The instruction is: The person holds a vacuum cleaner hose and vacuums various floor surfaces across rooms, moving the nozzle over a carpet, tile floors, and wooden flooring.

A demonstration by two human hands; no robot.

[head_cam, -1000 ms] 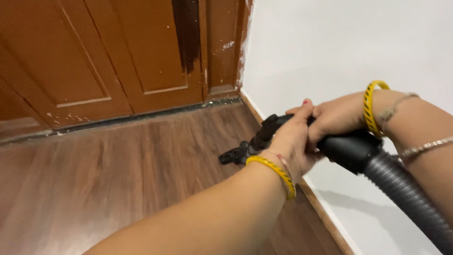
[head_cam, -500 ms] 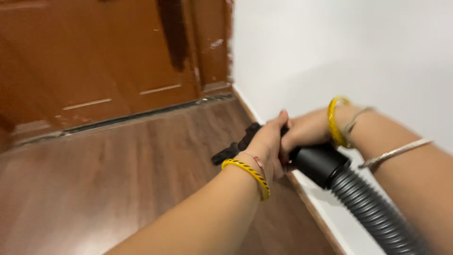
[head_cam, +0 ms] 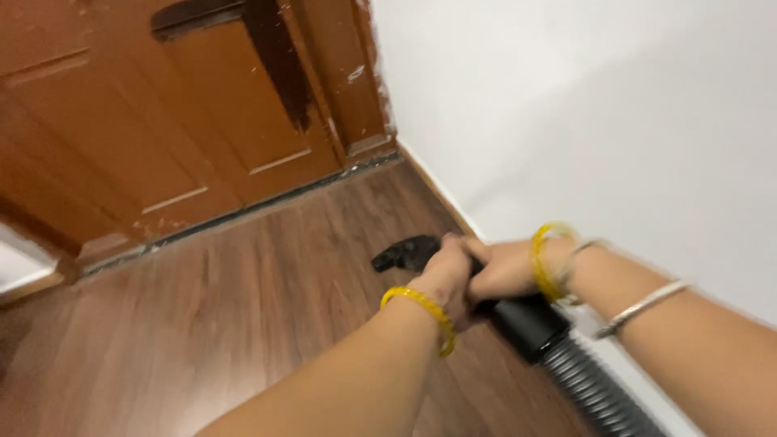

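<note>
Both hands grip a black vacuum nozzle (head_cam: 405, 252) whose tip rests near the wooden floor beside the baseboard. My left hand (head_cam: 443, 279), with a yellow bangle on its wrist, wraps around the nozzle's body. My right hand (head_cam: 506, 271), wearing a yellow bangle and a thin silver one, clasps the same piece from the wall side. A black collar (head_cam: 524, 324) joins the nozzle to a ribbed grey hose (head_cam: 595, 392) that runs off toward the lower right.
A brown panelled wooden door (head_cam: 186, 121) with scuffed paint closes the far end. A white wall (head_cam: 583, 121) stands on the right with a brown baseboard (head_cam: 437, 190) along its foot. Dark wood-look flooring (head_cam: 202, 324) stretches left.
The view has swung, so the hands and nozzle now sit lower and further left in frame. Both hands keep their hold on the nozzle throughout.
</note>
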